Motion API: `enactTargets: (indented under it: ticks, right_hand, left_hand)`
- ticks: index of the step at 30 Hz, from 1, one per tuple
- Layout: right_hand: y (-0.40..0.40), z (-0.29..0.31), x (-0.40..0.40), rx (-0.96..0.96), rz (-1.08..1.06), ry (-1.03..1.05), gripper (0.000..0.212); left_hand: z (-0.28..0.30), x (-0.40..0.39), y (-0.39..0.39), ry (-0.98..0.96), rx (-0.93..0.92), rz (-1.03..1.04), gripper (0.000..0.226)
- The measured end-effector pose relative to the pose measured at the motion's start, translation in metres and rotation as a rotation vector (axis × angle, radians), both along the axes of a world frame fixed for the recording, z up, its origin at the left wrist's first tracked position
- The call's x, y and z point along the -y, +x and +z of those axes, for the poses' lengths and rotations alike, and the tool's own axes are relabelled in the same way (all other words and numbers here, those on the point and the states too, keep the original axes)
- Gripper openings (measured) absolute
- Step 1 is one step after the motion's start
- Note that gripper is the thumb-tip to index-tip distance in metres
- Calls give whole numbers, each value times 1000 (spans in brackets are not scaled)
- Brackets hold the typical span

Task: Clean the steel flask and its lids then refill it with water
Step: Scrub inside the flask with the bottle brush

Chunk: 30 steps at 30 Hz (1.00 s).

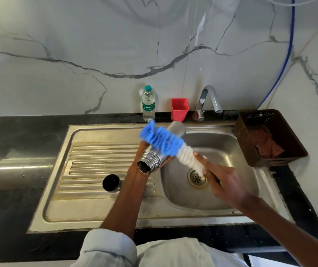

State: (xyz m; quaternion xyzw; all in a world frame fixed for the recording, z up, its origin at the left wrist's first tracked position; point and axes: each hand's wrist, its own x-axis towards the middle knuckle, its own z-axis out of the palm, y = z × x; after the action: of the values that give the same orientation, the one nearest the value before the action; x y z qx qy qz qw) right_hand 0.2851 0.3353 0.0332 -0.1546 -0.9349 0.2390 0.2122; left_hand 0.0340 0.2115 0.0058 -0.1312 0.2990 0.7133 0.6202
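While my left hand (144, 151) cradles the cylindrical steel flask (160, 149) from below, fingers curled round its body, the flask lies tilted over the edge between the ribbed drainboard and the stainless sink basin (231, 143), its threaded mouth toward me. My right hand (225, 182) grips the handle of the long bottle brush with blue and white bristles (173, 149), forefinger stretched along it; the brush lies across the flask's outer wall. To do this well, I judge I should turn the flask slowly while stroking along its length, keeping both over the basin. A dark round lid (111, 183) stands on the drainboard, well apart. Hidden from me: the flask's inside, most of the brush handle, and my left fingertips. No water shows at the curved chrome tap (210, 99).
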Motion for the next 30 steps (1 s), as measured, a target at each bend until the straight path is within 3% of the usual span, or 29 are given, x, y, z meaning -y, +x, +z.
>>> enactTargets:
  ticks: [2, 5, 7, 11, 13, 15, 18, 20, 24, 28, 30]
  right_hand:
    - [4, -3, -1, -1, 45, 33, 70]
    - [-12, -1, -11, 80, -246, -33, 70]
    - [-16, -1, -12, 119, -356, -79, 65]
    - [-2, 1, 2, 90, -85, -96, 66]
    - [3, -4, 2, 90, 0, -56, 66]
    - [-7, -7, -7, 97, -127, -38, 67]
    - [-24, -6, -18, 120, -354, -102, 66]
    - [-26, 0, -16, 116, -314, -109, 65]
    - [-9, 6, -12, 78, -34, 28, 62]
    - [-25, 11, -28, 117, -327, -39, 66]
    - [-29, 17, -26, 125, -371, -62, 64]
  left_hand:
    - [-1, 1, 5, -71, -119, 42, 33]
    - [24, -7, 8, -27, -112, -54, 68]
    - [30, -13, 3, -29, -89, -97, 71]
    - [16, 0, 9, 77, 13, -37, 53]
    - [9, 8, 8, 133, -13, 44, 63]
    - [16, 3, 6, 116, -21, -40, 78]
    - [26, -6, 2, 51, -97, -183, 70]
    - [24, -8, -2, -8, -103, -184, 71]
    - [21, -2, -6, 18, -220, -170, 57]
    - [21, -1, -8, 36, -293, -231, 65]
    - [16, -2, -10, 33, -292, -248, 67]
